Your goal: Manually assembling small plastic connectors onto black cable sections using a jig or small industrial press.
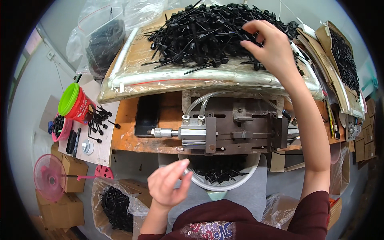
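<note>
At twelve o'clock the right hand (pixel 269 47) covers part of the heap of black plastic pieces (pixel 200 34), its fingers (pixel 249 45) hiding whatever they pinch.

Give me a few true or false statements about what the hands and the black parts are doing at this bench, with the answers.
1. The right hand reaches into the pile of black plastic parts on the tray. True.
2. The left hand grips the metal cylinder. False: it hangs apart, near the white bowl.
3. The white bowl holds black parts. True.
4. The green-lidded tub stands on the person's right. False: it stands on the left.
</note>
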{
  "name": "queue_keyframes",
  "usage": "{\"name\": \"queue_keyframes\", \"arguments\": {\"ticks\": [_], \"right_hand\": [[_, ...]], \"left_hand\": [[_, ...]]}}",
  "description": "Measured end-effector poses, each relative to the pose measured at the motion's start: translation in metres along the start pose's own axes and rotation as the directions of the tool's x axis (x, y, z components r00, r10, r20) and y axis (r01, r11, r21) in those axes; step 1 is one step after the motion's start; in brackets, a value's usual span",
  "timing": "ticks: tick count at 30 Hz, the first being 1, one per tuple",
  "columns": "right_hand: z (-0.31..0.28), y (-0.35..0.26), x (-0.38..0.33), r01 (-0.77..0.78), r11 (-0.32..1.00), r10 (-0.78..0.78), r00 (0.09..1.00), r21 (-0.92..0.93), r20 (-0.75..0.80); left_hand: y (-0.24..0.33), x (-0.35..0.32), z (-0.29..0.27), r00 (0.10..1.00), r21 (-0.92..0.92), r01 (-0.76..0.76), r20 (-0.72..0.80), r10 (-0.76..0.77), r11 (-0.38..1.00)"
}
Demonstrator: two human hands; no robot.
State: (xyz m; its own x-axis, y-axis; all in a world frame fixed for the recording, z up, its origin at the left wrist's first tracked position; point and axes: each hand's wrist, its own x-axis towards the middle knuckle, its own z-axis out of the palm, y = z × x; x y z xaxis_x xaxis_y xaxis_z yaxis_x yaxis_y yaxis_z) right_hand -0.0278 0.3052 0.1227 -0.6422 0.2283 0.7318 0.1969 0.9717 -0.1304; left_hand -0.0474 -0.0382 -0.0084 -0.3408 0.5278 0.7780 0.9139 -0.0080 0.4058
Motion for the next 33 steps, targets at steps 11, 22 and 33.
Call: {"name": "queue_keyframes", "arguments": {"ticks": [11, 22, 33], "right_hand": [[0.008, 0.002, -0.006, -0.082, 0.996, 0.084, 0.995, -0.033, 0.053], [-0.033, 0.029, -0.027, -0.196, 0.875, 0.212, 0.977, 0.443, 0.014], [-0.052, -0.042, -0.111, 0.124, 0.796, -0.358, 0.885, 0.592, 0.296]], "left_hand": [[0.007, -0.006, 0.012, 0.998, -0.055, -0.041, 0.035, 0.043, 0.998], [0.025, 0.039, 0.043, 0.995, -0.331, 0.094, 0.071, -0.075, 0.939], [0.022, 0.057, 0.037, 0.754, -0.712, 0.646, 0.54, -0.375, 0.275]]}}
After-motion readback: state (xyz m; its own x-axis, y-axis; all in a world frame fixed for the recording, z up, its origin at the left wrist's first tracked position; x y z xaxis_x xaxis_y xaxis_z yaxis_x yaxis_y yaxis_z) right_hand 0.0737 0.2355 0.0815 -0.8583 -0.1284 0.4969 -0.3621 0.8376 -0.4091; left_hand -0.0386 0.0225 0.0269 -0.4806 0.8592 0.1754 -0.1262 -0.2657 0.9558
